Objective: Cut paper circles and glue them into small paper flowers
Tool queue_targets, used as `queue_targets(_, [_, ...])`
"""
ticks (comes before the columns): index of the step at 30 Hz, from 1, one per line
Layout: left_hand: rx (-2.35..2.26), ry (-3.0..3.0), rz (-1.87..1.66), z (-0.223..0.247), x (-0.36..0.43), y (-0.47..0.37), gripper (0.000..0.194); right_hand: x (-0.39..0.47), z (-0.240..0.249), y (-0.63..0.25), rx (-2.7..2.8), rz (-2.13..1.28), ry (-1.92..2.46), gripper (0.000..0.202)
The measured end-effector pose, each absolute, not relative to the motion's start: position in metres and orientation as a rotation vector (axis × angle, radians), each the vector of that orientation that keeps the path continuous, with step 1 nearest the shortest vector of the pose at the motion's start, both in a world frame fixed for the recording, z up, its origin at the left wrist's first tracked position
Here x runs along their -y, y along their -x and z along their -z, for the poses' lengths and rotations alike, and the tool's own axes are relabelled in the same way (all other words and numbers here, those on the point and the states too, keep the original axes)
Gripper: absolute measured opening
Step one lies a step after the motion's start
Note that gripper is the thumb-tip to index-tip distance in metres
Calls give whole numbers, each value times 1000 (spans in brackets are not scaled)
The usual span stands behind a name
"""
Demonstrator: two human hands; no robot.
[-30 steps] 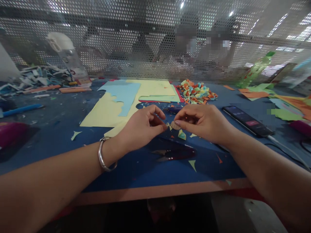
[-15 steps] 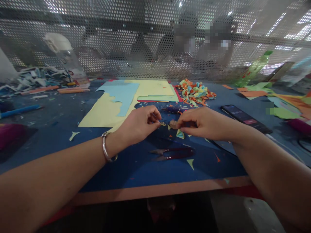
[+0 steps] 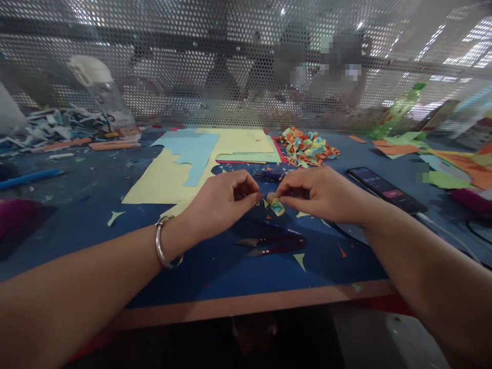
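Currently, the left hand (image 3: 226, 197) and right hand (image 3: 315, 192) face each other above the middle of the blue-topped table (image 3: 215, 282), their fingertips near but apart. On the left, thumb and forefinger nearly meet; whether anything sits between them I cannot tell. On the right, the gap between the fingers is narrow, with a small folded blue-and-yellow paper piece (image 3: 277, 207) right at the tips; I cannot tell whether it is gripped or only touched. A silver bangle (image 3: 158, 246) circles the left wrist.

Between the hands and the table's near edge lie dark red thread snips (image 3: 280, 251), blades spread and pointing left. Just beyond the hands is a dark blue tool (image 3: 272, 176) with a narrow tip. Toward the far edge, a cut light-blue sheet (image 3: 192, 146) overlaps pale yellow paper (image 3: 149, 182), and right of them sits a heap of multicoloured paper pieces (image 3: 307, 147). A smartphone (image 3: 386, 190) lies right of the right hand. Near the far left corner stands a white-lidded water bottle (image 3: 111, 100).
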State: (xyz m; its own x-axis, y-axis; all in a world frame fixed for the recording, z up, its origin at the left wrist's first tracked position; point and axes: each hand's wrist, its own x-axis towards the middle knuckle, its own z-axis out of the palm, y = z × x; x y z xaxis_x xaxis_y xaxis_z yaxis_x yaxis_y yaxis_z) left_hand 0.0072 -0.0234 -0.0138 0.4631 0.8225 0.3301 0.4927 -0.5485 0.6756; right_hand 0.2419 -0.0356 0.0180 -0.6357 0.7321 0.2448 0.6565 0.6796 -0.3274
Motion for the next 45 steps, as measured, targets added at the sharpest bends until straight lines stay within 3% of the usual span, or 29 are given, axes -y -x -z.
queue_targets(4, [-999, -2067, -865, 15, 34, -13, 21, 40, -17, -236, 2446, -322, 1083, 11])
queue_targets(16, [-980, -2033, -952, 13, 39, -16, 10, 44, -12, -225, 2363, -366, 1037, 7])
queue_targets(23, [-973, -1821, -1102, 16, 34, -16, 20, 42, -8, -229, 2174, -481, 1136, 24])
queue_targets(29, [-1000, -1685, -1058, 15, 32, -17, 14, 43, -8, -228, 2122, -594, 1178, 32])
queue_targets(45, [-871, -1202, -1069, 12, 34, -21, 16, 43, -8, -227, 2103, -697, 1152, 30])
